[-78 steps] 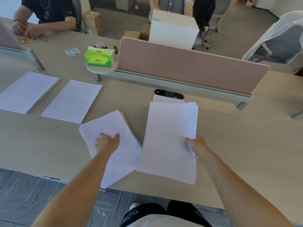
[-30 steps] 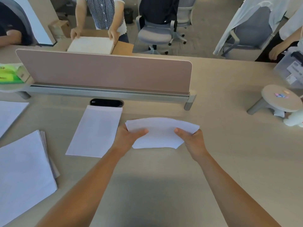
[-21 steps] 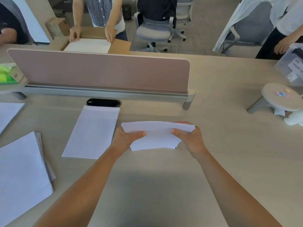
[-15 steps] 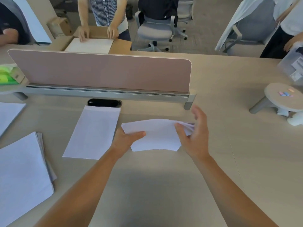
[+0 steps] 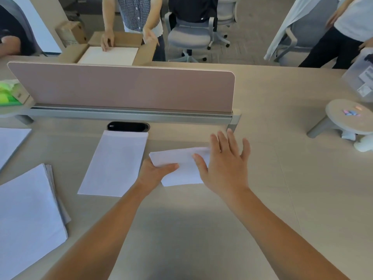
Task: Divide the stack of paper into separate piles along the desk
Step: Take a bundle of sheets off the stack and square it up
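A thin bundle of white sheets [image 5: 177, 158] is held just above the desk, right of centre. My left hand [image 5: 154, 173] grips its left edge, thumb on top. My right hand [image 5: 226, 164] hovers over the bundle's right end with fingers spread and straight, covering that end. A flat pile of paper [image 5: 117, 162] lies to the left of the bundle. A thicker fanned pile [image 5: 28, 215] sits at the lower left, and another pile's corner [image 5: 10, 142] shows at the left edge.
A pink divider screen [image 5: 125, 87] on a grey rail runs across the desk behind the piles, with a black cable slot [image 5: 128, 126] below it. A small round stand [image 5: 349, 118] is at the right. People and office chairs are beyond the desk [image 5: 292, 178].
My right hand let go of the bundle's right edge and opened, lifting over it. My left hand keeps its grip. Earlier, the view swung right from the fanned pile.
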`<move>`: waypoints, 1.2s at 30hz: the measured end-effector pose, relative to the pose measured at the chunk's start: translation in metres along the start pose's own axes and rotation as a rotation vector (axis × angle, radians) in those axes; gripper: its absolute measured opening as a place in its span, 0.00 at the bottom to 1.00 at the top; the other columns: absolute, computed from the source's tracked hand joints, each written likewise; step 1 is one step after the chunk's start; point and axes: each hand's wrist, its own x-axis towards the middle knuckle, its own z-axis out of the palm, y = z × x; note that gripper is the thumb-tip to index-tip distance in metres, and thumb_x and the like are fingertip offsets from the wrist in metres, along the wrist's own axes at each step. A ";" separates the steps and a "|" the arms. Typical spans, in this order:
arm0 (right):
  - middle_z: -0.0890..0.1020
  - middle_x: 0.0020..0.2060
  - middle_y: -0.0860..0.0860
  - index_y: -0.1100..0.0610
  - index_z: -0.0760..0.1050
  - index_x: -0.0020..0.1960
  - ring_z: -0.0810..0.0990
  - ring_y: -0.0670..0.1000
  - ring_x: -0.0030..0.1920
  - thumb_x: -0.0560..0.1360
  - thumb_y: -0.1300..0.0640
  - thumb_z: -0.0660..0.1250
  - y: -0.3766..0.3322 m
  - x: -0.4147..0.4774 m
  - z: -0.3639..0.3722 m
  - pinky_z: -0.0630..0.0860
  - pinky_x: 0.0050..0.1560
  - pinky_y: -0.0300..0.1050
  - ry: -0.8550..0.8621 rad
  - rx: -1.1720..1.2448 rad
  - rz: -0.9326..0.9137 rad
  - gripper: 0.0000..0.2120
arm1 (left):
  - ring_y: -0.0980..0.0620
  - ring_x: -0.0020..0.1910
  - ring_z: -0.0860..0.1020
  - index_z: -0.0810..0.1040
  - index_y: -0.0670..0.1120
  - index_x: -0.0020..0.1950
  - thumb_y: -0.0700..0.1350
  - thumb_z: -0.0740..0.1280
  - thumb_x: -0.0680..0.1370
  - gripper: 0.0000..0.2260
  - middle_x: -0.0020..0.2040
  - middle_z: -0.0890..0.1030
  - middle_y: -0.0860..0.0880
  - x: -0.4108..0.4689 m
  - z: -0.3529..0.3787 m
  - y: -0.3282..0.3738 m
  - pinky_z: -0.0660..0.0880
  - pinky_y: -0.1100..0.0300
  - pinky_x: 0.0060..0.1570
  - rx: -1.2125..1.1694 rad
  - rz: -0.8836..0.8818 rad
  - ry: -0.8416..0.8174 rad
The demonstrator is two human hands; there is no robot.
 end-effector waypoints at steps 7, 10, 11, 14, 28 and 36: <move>0.66 0.74 0.60 0.60 0.65 0.74 0.61 0.62 0.76 0.78 0.41 0.57 -0.066 0.006 -0.006 0.55 0.75 0.61 -0.049 0.148 -0.362 0.31 | 0.61 0.31 0.79 0.78 0.41 0.45 0.37 0.67 0.77 0.02 0.32 0.82 0.56 -0.005 0.006 0.009 0.76 0.63 0.33 0.124 0.041 -0.007; 0.69 0.71 0.59 0.60 0.67 0.73 0.63 0.61 0.74 0.76 0.41 0.62 -0.083 0.006 0.000 0.56 0.74 0.62 -0.045 0.092 -0.382 0.32 | 0.64 0.33 0.80 0.77 0.42 0.50 0.34 0.60 0.82 0.07 0.39 0.80 0.51 -0.006 0.011 0.011 0.75 0.68 0.32 0.131 0.053 0.040; 0.70 0.71 0.58 0.60 0.66 0.73 0.62 0.60 0.75 0.76 0.41 0.63 -0.085 0.007 0.001 0.56 0.74 0.62 -0.041 0.078 -0.397 0.32 | 0.66 0.34 0.80 0.77 0.42 0.51 0.35 0.60 0.82 0.07 0.41 0.80 0.50 -0.006 0.011 0.012 0.75 0.70 0.33 0.139 0.063 0.053; 0.70 0.71 0.57 0.59 0.66 0.73 0.63 0.59 0.74 0.76 0.41 0.64 -0.079 0.005 -0.001 0.53 0.74 0.62 0.002 0.113 -0.404 0.32 | 0.63 0.35 0.80 0.79 0.40 0.49 0.36 0.64 0.80 0.05 0.41 0.82 0.46 -0.005 0.008 0.010 0.75 0.67 0.34 0.132 0.039 0.025; 0.61 0.75 0.46 0.51 0.54 0.78 0.60 0.45 0.74 0.67 0.36 0.73 0.064 0.007 0.004 0.60 0.72 0.46 -0.089 0.755 0.110 0.48 | 0.49 0.54 0.83 0.81 0.48 0.58 0.55 0.79 0.60 0.29 0.53 0.85 0.49 -0.005 0.004 0.007 0.80 0.48 0.56 0.031 -0.045 0.027; 0.86 0.52 0.50 0.53 0.81 0.56 0.84 0.49 0.54 0.64 0.56 0.78 0.062 -0.006 0.062 0.77 0.55 0.48 -0.415 1.505 0.361 0.20 | 0.44 0.55 0.83 0.81 0.42 0.59 0.46 0.80 0.63 0.26 0.55 0.85 0.43 0.001 0.008 0.011 0.78 0.44 0.59 -0.053 -0.015 -0.040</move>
